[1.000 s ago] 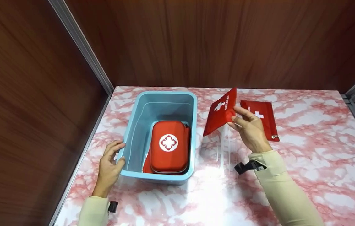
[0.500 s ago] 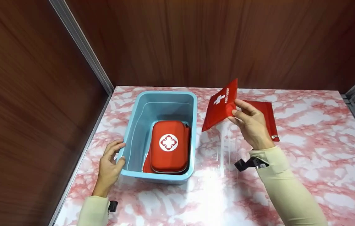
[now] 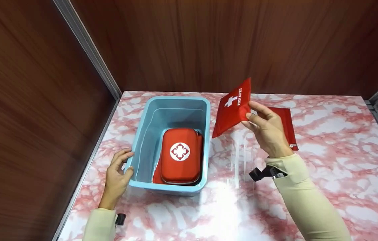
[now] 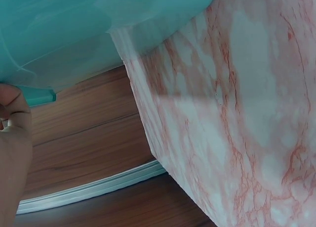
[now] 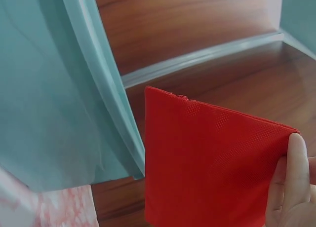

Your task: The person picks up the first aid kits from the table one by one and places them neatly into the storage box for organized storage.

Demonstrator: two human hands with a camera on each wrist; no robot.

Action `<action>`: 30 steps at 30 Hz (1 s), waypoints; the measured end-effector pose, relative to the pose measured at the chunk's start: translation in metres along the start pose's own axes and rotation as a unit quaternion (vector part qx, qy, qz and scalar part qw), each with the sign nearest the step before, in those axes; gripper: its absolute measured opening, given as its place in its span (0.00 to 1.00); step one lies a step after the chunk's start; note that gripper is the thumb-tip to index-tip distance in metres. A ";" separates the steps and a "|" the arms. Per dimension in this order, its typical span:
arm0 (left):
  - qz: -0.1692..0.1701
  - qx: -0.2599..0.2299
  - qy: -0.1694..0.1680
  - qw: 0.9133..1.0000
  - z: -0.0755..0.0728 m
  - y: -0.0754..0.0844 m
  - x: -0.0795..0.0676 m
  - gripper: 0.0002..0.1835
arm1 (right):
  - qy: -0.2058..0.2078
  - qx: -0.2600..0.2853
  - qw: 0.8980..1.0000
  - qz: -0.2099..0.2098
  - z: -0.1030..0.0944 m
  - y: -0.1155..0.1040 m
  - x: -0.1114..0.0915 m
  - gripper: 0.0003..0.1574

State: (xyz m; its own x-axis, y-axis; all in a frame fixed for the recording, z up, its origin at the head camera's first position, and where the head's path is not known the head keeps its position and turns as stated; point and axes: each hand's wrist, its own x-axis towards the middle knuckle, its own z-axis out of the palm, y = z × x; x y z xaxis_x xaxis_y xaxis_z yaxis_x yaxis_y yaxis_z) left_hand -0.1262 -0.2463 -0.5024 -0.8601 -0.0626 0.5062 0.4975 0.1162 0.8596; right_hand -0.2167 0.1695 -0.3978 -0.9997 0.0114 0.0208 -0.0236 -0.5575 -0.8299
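Fronting walls (image 3: 189, 43), marbled tabletop (image 3: 336, 160) underlies right grip (image 3: 269, 130) pinching pouch (image 3: 231, 112), left (image 3: 117, 174) seemingly clasping tub (image 3: 206, 140).

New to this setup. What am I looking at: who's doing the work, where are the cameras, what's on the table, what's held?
There is no robot: these are a person's two bare hands. The wide picture comes from a camera worn on the head, looking forward and down. The other two come from cameras on the left and right wrists, each seeing its own hand's work close up.

On the marbled table stands a blue bin. Inside is a red case with a white cross emblem, over something red that is mostly hidden. To the bin's right lies a red pouch, partly behind the right hand.

That hand holds another pouch, marked FIRST AID KIT, above the table. The left hand holds the bin's left rim.
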 end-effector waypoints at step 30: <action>-0.021 0.007 0.006 1.000 -0.001 0.000 0.000 0.24 | -0.033 0.001 0.999 -0.010 0.029 -0.007 -0.007 0.20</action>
State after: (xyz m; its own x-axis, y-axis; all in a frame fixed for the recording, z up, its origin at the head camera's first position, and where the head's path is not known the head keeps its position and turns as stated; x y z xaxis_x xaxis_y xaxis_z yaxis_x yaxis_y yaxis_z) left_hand -0.1259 -0.2467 -0.5021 -0.8789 -0.0788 0.4705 0.4593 0.1268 0.8792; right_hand -0.2092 0.1496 -0.3758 -0.9968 -0.0322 0.0734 -0.0429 -0.5590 -0.8280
